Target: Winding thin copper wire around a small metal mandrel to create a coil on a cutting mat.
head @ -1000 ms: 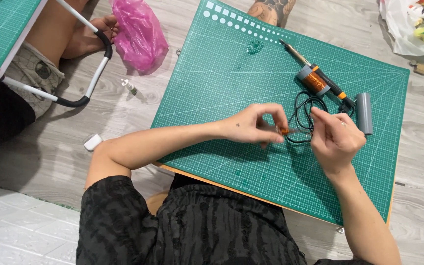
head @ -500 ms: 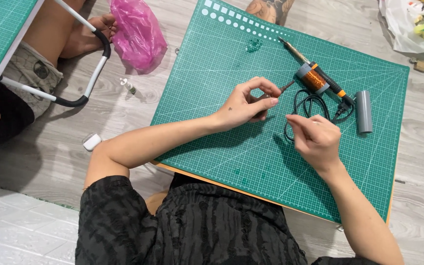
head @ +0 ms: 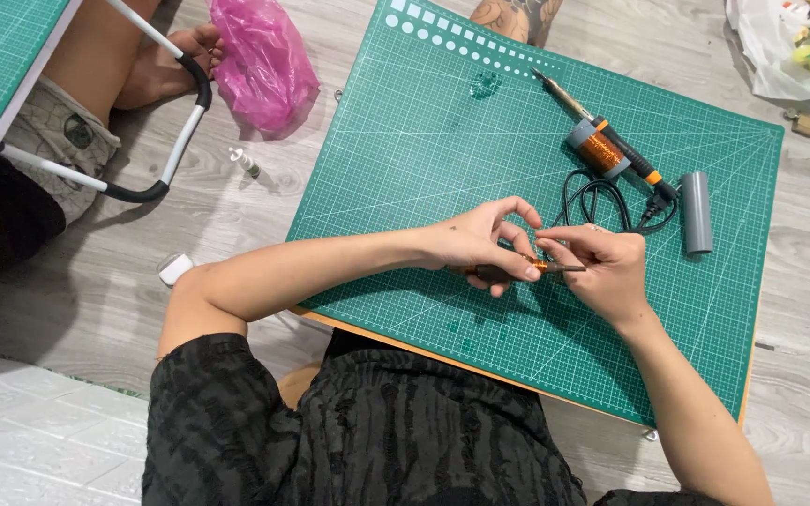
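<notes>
Green mat (head: 442,141) on the floor carries everything. At its middle, the left hand (head: 480,245) and right hand (head: 602,267) meet, both pinching a thin orange-tipped tool (head: 517,272). Beyond them on the mat: black cord (head: 592,197), soldering iron (head: 611,150), grey cylinder (head: 697,212).

both hands (head: 480,245) on small tool (head: 517,271) over green mat (head: 424,141)

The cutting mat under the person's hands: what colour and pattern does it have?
The cutting mat is green with a fine white grid and angled guide lines, seen in the head view.
</notes>
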